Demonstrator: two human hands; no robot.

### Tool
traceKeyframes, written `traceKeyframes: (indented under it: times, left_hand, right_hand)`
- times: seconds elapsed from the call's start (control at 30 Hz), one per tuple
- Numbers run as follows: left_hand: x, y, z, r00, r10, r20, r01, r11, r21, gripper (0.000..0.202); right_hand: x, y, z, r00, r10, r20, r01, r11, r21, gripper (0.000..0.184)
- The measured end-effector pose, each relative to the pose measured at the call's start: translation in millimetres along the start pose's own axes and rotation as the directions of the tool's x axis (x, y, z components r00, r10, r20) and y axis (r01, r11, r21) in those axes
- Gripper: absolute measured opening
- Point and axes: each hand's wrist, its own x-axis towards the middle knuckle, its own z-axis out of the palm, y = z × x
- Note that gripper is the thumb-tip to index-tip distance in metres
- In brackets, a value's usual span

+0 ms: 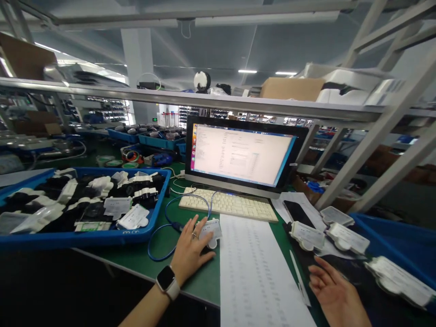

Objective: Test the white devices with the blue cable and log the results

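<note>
My left hand (192,247), with a ring and a smartwatch on it, rests with spread fingers on a small white plastic module (214,229) at the table's front. A blue cable (151,254) loops beside it, its dark plug close to my fingers. My right hand (335,290) is turned palm up, fingers loosely bent and apart, with nothing visible in it. Beside it lie a white pen (299,277) and more white modules, one (308,236) just beyond the fingertips and another (400,279) to the right. Printed sheets (250,268) lie between my hands.
A blue tray (136,236) full of black and white modules stands at left. Behind my hands are a keyboard (228,204) and a lit monitor (241,152). At right are a phone (299,213), a blue bin (384,231) and metal frame posts. A shelf (218,97) crosses above.
</note>
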Motion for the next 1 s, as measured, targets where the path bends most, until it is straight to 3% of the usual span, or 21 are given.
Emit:
traceKeyframes:
  times: [0.13,0.27,0.33,0.43,0.53,0.63,0.73,0.9,1.0]
  left_hand:
    - [-1,4,8.5,0.998,-0.064,-0.003,0.064,0.998,-0.005,0.046]
    - [5,1,14.8,0.999,-0.047,0.003,0.047,0.999,0.028,0.033]
    - [10,-1,18.3,1.0,-0.017,-0.014,0.017,0.999,0.039,0.029]
    - [16,-2,22.7,0.999,0.027,-0.044,-0.025,0.999,0.036,0.027]
    - [17,-1,24.8,0.997,0.034,-0.065,-0.031,0.999,0.044,0.026]
    - [16,0,25.0,0.997,0.025,-0.074,-0.021,0.998,0.054,0.026]
    - [16,1,25.0,0.997,0.022,-0.079,-0.018,0.998,0.054,0.025]
    - [17,1,25.0,0.995,0.025,-0.092,-0.023,0.999,0.025,0.025]
    - [19,2,23.8,0.997,0.013,-0.072,-0.011,1.0,0.024,0.024]
  right_hand:
    - [5,-6,-6,0.998,-0.051,0.036,0.051,0.999,-0.018,0.037]
    - [21,-11,-3,0.951,-0.264,0.162,0.293,0.937,-0.192,0.034]
    - [33,-10,-2,0.894,-0.386,0.229,0.446,0.819,-0.361,0.033]
    - [46,-4,-4,0.794,-0.468,0.388,0.603,0.522,-0.603,0.031]
    - [48,5,-9,0.728,-0.354,0.588,0.681,0.275,-0.678,0.038]
    - [45,11,-13,0.691,-0.256,0.676,0.717,0.124,-0.686,0.042]
    - [45,13,-17,0.695,-0.246,0.675,0.702,0.029,-0.712,0.044]
    - [51,11,-22,0.74,-0.291,0.606,0.634,0.002,-0.773,0.043]
    - [51,10,-19,0.777,-0.285,0.561,0.571,-0.057,-0.819,0.033]
